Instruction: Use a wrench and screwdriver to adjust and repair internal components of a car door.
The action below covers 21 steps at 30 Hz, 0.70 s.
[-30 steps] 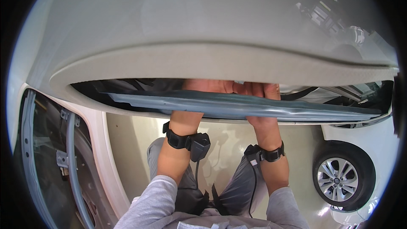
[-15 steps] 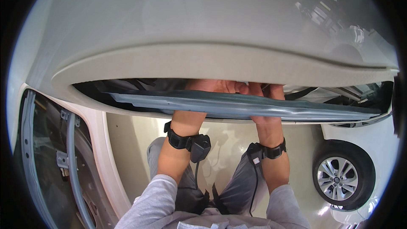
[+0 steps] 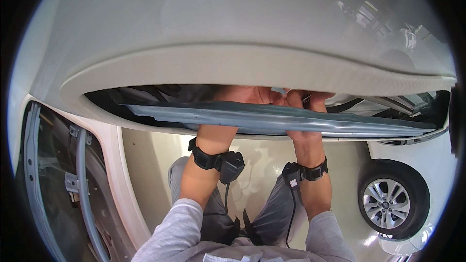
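Both of my arms reach under a long blue-grey metal bar [image 3: 272, 119] and up into the slot of a pale car body panel [image 3: 228, 65]. My left hand [image 3: 242, 94] is behind the bar, its thumb side toward the right hand; most of its fingers are hidden under the panel lip. Close beside it, my right hand [image 3: 313, 101] has its fingers curled together, with a small dark, shiny bit between them that I cannot make out. A small pale bluish patch shows between the two hands, too little to name.
Black wrist straps with small boxes [image 3: 231, 167] and cables are on both forearms. At the lower right is a car wheel [image 3: 387, 204] under a white body side. On the left stands an open grey metal door frame [image 3: 85, 165]. Pale floor [image 3: 262, 165] shows below.
Both hands have shifted slightly inside the slot. The right fingers have changed their bend, and a pale bluish patch now shows between the hands. The bar stays in place.
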Available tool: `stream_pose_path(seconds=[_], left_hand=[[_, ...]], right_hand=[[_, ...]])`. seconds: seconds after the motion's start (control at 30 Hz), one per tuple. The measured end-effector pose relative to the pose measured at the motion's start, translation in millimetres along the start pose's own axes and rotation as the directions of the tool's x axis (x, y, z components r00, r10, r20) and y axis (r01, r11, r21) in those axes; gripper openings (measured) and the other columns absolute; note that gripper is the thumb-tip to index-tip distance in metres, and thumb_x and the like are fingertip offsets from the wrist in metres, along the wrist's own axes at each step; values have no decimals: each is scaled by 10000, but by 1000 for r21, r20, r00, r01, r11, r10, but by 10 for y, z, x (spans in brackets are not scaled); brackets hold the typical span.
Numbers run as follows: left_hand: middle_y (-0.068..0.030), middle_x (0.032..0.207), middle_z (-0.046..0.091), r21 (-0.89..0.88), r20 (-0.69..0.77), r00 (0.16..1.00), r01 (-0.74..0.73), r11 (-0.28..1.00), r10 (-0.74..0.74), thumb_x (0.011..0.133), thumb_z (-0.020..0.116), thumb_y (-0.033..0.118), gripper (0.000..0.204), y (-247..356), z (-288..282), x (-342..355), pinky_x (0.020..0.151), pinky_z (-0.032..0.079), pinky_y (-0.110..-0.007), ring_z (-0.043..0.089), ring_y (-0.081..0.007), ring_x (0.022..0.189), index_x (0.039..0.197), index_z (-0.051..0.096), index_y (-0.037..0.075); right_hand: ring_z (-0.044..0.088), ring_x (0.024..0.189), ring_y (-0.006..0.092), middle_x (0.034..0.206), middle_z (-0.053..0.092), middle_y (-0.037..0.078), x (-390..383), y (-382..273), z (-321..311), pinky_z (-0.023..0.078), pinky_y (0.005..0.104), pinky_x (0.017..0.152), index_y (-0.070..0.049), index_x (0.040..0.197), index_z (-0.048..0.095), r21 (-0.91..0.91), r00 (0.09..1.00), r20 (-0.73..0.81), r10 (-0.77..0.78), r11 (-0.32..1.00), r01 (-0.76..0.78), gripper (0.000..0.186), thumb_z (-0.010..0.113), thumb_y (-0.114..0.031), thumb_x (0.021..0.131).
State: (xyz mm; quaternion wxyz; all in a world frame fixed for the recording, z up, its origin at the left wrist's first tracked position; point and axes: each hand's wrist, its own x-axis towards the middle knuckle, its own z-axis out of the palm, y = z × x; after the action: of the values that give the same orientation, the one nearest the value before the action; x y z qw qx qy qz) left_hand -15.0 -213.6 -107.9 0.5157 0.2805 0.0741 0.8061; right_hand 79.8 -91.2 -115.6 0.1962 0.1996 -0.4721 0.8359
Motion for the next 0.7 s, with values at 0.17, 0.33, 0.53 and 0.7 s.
stream_pose_path(seconds=[0.17,0.33,0.53,0.7], left_hand=[[-104,885,602,-8,-1,1000,5,1000,-5,895,465,217,211,-7,-4,27,694,460,-303,567,-201,782,934,566,35],[-125,934,588,106,-31,999,-32,994,36,897,438,285,299,-28,-45,34,622,454,-285,565,-222,787,990,540,20],[-71,878,578,38,-71,997,38,999,-35,889,481,258,217,-25,112,78,596,450,-245,550,-148,751,928,559,60],[-130,892,557,73,-172,984,-26,997,38,907,392,387,424,-66,-19,62,551,459,-272,544,-204,757,1033,506,-1]], right_hand=[[338,459,84,615,485,-11,-37,32,21,332,246,465,-41,975,567,13,991,-133,-4,1000,5,564,418,-568,842],[237,439,51,461,285,-55,-65,75,-31,209,238,439,39,1011,528,129,992,-121,-40,990,56,605,412,-537,869],[235,437,58,462,295,-48,32,94,80,198,240,433,57,1032,520,-76,980,-128,-155,986,146,608,412,-521,878],[235,435,52,454,283,-51,-41,16,67,201,239,433,51,985,521,-31,989,-141,-37,999,32,611,407,-539,874]])
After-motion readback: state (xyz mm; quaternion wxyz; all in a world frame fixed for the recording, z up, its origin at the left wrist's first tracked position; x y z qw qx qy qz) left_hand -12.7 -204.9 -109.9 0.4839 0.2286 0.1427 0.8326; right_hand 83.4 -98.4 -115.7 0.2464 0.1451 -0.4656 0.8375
